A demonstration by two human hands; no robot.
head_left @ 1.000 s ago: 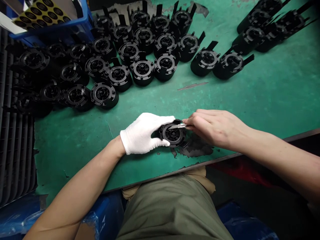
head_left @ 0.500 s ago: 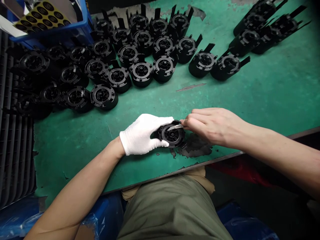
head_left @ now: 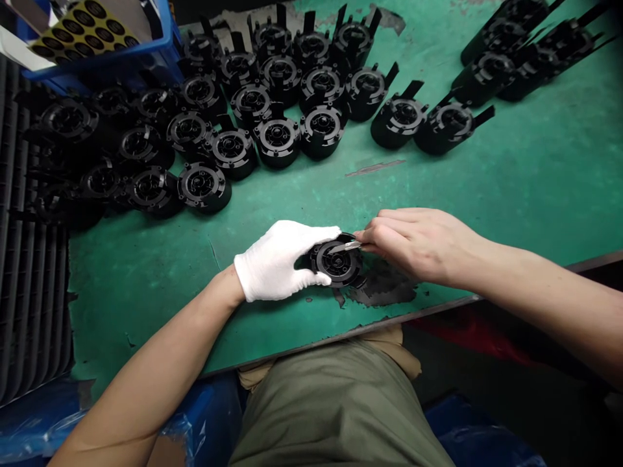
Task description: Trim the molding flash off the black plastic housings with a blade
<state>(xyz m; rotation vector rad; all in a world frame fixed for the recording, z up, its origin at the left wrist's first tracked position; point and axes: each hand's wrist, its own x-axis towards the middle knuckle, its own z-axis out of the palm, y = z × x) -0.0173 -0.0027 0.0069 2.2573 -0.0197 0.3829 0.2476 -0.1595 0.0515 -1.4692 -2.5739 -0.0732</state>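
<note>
My left hand [head_left: 275, 263], in a white glove, is closed around the left side of a round black plastic housing [head_left: 344, 271] near the table's front edge. Its thumb lies at the near rim, its fingers at the far rim. My bare right hand [head_left: 406, 241] pinches a slim, pointed silver metal tool [head_left: 346, 246], perhaps tweezers or a blade. The tool's tip slants down onto the ringed top face of the housing. Whether the tip touches anything small there cannot be made out.
Several similar black housings [head_left: 202, 185] stand in rows at the back left, with another group [head_left: 487, 74] at the back right. A blue bin [head_left: 117, 61] holds a yellow sheet of round black stickers [head_left: 80, 29]. A dark ribbed rack [head_left: 32, 292] borders the green table [head_left: 160, 311].
The whole view has shifted slightly. My hands keep nearly the same hold on the housing and the metal tool, whose tip stays over the top face.
</note>
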